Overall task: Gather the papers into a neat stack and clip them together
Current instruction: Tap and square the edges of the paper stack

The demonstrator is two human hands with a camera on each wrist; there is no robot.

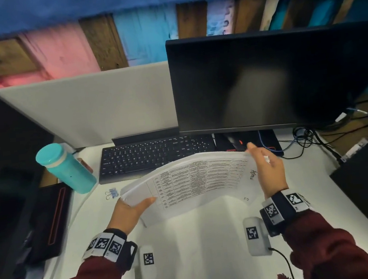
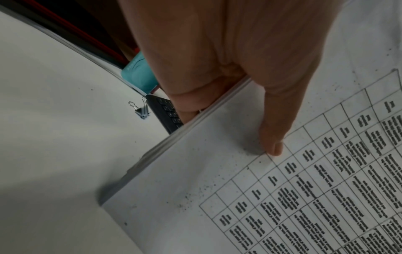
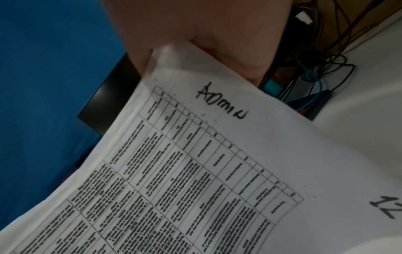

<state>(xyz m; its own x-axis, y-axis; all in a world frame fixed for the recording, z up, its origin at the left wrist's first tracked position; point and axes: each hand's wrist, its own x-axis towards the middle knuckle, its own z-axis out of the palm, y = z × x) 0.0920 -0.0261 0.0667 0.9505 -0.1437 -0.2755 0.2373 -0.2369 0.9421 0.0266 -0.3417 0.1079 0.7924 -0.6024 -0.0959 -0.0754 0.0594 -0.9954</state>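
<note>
A stack of papers (image 1: 194, 183) with a printed table on top hangs bowed above the white desk (image 1: 201, 251). My left hand (image 1: 140, 206) grips its left edge, thumb (image 2: 272, 137) on top and fingers underneath. At the stack's far right corner, my right hand (image 1: 265, 167) holds the edge beside some handwriting (image 3: 222, 104). The top sheet (image 2: 282, 206) fills the left wrist view, and the same sheet (image 3: 195, 171) fills the right wrist view under my right hand (image 3: 195, 34). Small binder clips (image 1: 111, 193) lie on the desk left of the stack, also seen as binder clips (image 2: 141, 110).
A black keyboard (image 1: 155, 156) and a dark monitor (image 1: 274, 77) stand behind the papers. A teal bottle (image 1: 68, 169) is at the left, beside a dark flat case (image 1: 51, 221). Tangled cables (image 1: 310, 139) lie at the back right.
</note>
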